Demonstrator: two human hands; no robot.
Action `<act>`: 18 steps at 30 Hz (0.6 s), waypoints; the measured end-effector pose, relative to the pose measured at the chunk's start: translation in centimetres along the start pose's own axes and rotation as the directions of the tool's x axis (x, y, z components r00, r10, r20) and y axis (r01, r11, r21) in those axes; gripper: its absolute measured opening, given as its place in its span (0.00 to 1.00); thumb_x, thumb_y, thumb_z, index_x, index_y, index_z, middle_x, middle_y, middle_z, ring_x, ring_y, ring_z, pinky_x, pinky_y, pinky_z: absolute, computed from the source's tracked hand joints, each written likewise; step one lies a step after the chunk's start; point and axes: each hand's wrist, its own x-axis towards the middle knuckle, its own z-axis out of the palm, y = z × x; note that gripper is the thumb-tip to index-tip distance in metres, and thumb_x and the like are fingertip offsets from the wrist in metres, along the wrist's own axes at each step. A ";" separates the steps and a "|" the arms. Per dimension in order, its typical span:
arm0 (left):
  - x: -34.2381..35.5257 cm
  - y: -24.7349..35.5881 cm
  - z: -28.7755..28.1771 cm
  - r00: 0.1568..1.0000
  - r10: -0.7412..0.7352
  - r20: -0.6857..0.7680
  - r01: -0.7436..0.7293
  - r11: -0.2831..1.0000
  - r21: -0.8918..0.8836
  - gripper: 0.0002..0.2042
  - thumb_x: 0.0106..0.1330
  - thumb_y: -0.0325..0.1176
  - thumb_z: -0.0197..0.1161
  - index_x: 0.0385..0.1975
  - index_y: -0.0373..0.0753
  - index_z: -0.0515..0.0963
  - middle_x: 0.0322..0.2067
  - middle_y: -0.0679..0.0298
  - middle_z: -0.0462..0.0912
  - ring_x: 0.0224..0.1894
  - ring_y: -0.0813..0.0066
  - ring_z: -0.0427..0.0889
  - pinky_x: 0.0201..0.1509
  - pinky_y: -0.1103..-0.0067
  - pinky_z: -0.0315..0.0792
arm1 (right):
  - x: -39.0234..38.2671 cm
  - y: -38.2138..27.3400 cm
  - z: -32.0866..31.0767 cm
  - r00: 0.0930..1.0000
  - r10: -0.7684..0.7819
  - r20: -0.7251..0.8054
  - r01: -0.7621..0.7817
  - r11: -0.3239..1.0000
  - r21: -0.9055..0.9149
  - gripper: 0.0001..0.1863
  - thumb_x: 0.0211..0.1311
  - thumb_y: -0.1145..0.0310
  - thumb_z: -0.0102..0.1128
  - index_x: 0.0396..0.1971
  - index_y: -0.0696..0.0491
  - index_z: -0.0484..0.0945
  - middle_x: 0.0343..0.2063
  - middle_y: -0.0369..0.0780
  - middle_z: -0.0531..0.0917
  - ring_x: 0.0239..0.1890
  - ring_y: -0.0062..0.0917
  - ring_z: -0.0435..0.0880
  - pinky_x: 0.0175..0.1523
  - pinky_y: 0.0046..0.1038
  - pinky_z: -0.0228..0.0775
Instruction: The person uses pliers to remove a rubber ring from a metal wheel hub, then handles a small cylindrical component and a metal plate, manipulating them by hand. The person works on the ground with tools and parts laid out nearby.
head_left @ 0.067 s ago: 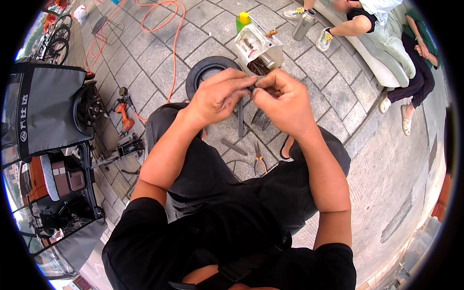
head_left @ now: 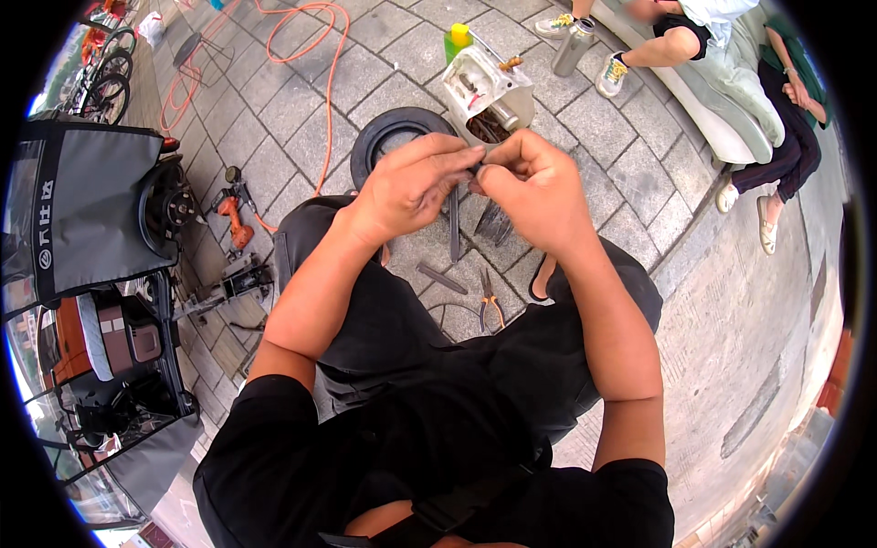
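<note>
Over the ground in front of my knees, my left hand (head_left: 409, 187) and my right hand (head_left: 537, 190) meet at the fingertips. Both are closed, pinching a small dark piece (head_left: 477, 168) between them; fingers cover most of it, so its kind cannot be made out. Beneath my left hand lies a black tyre (head_left: 364, 146), partly hidden by it. A dark flat metal bar (head_left: 455, 233) extends downward from under the hands. Closer to me, a shorter dark bar (head_left: 442, 278) and orange-and-black-handled pliers (head_left: 491, 303) rest on the paving.
Beyond my hands stands a cut-open white plastic jug (head_left: 516, 89) holding metal bits, beside a green bottle with a yellow cap (head_left: 459, 38) and a steel flask (head_left: 574, 49). An orange power tool (head_left: 236, 224), an orange hose (head_left: 331, 110) and a grey-covered vehicle (head_left: 100, 201) are left. Two people sit upper right.
</note>
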 end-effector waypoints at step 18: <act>-0.5 -0.4 2.1 0.941 -0.321 -0.102 0.240 0.850 -0.469 0.16 0.70 0.20 0.68 0.56 0.27 0.79 0.48 0.55 0.86 0.44 0.74 0.86 0.48 0.79 0.82 | -0.2 -0.5 0.5 0.911 -0.403 -0.084 0.339 0.850 -0.403 0.14 0.61 0.75 0.67 0.46 0.62 0.82 0.40 0.45 0.89 0.42 0.29 0.90 0.48 0.30 0.81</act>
